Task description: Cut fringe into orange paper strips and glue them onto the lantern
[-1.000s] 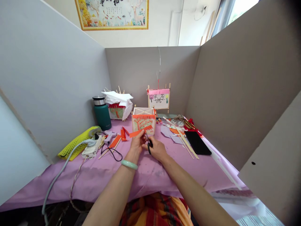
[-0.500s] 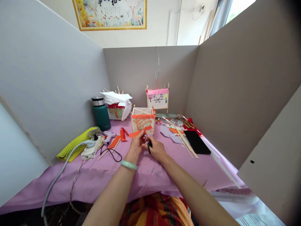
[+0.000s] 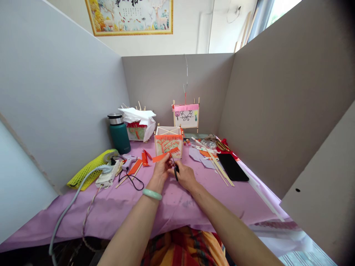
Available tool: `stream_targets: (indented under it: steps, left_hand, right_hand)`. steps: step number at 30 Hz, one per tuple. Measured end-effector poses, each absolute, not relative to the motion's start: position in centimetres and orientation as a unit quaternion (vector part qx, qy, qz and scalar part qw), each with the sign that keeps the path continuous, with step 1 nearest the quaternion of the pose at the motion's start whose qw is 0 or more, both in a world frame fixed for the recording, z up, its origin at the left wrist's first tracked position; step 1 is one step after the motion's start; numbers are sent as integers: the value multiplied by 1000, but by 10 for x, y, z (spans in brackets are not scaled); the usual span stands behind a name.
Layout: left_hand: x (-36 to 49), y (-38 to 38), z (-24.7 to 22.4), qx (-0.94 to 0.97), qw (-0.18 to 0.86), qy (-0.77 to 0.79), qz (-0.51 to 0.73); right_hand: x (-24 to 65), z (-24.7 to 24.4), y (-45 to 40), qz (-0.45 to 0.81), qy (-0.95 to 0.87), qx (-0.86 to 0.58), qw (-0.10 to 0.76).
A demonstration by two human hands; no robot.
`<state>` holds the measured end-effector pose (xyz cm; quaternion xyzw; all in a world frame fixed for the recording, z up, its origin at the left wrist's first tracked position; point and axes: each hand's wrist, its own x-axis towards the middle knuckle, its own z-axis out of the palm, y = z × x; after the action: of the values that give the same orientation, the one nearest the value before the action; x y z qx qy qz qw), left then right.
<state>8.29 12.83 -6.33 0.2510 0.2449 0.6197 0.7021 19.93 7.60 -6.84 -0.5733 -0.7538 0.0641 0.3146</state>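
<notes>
An orange paper strip (image 3: 160, 157) with a fringed right end is pinched in my left hand (image 3: 161, 169), which has a pale green bangle on its wrist. My right hand (image 3: 185, 175) is closed on black-handled scissors (image 3: 176, 170), whose blades point up at the strip's lower edge. Both hands are close together above the purple cloth. Just behind them stands a stick-framed paper box (image 3: 168, 143) with an orange fringe and an orange tree drawing on its front.
On the left are a green bottle (image 3: 120, 136), a power strip (image 3: 106, 177), a glue gun (image 3: 129, 161) and orange paper pieces (image 3: 145, 158). A black phone (image 3: 232, 167) and wooden sticks (image 3: 222, 171) lie right. Another paper lantern (image 3: 186, 116) hangs behind.
</notes>
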Motion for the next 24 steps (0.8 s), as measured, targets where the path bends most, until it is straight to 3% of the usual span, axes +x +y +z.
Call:
stream_targets:
  steps: [24]
  left_hand:
    - [83,125,-59,242,690,249,635]
  right_hand:
    - [198,-67,76,26,-746,-598,292]
